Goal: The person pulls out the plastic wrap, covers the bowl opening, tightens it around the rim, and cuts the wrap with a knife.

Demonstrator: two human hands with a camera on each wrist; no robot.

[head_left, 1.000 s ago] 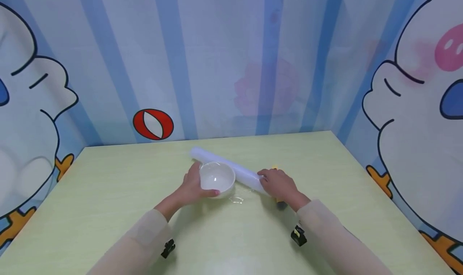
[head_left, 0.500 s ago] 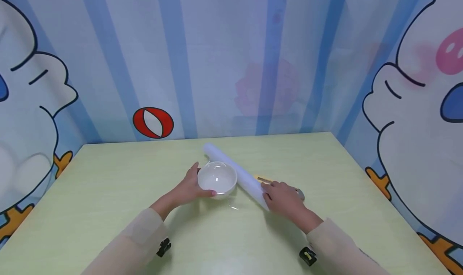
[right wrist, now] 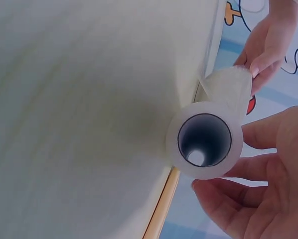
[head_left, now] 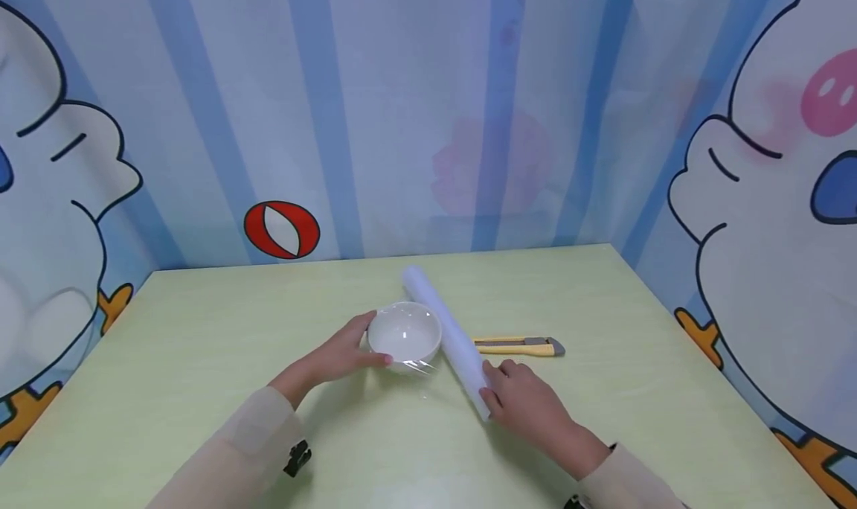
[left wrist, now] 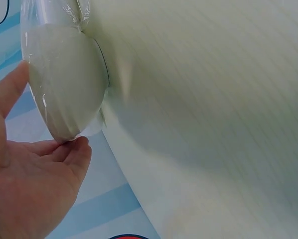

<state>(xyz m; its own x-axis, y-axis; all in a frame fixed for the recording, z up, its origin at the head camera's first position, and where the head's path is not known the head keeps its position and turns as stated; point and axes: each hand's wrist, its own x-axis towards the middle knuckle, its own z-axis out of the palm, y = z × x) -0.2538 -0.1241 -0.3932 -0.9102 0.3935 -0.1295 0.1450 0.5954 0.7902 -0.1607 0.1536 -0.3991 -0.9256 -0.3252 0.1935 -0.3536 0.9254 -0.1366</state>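
A white bowl [head_left: 405,334] with clear plastic wrap stretched over it stands near the middle of the table. My left hand [head_left: 338,354] holds its left side, thumb toward the front and fingers round the back. In the left wrist view the wrap clings to the bowl [left wrist: 69,82] in folds. Against the bowl's right side lies a long pale roll of plastic wrap [head_left: 448,338], slanting from far left to near right. My right hand [head_left: 529,405] grips its near end. The right wrist view looks into the roll's hollow core, with thumb and fingers on its outside [right wrist: 175,149].
A yellow utility knife [head_left: 518,346] lies just right of the roll, its left end next to the roll. The pale green table [head_left: 221,360] meets a blue striped cartoon backdrop [head_left: 402,122] at its back and sides.
My right hand has drawn the roll's near end toward me, and the roll has swung to a steeper slant. The knife has turned sideways and come out from under the hand. The left hand keeps the bowl.
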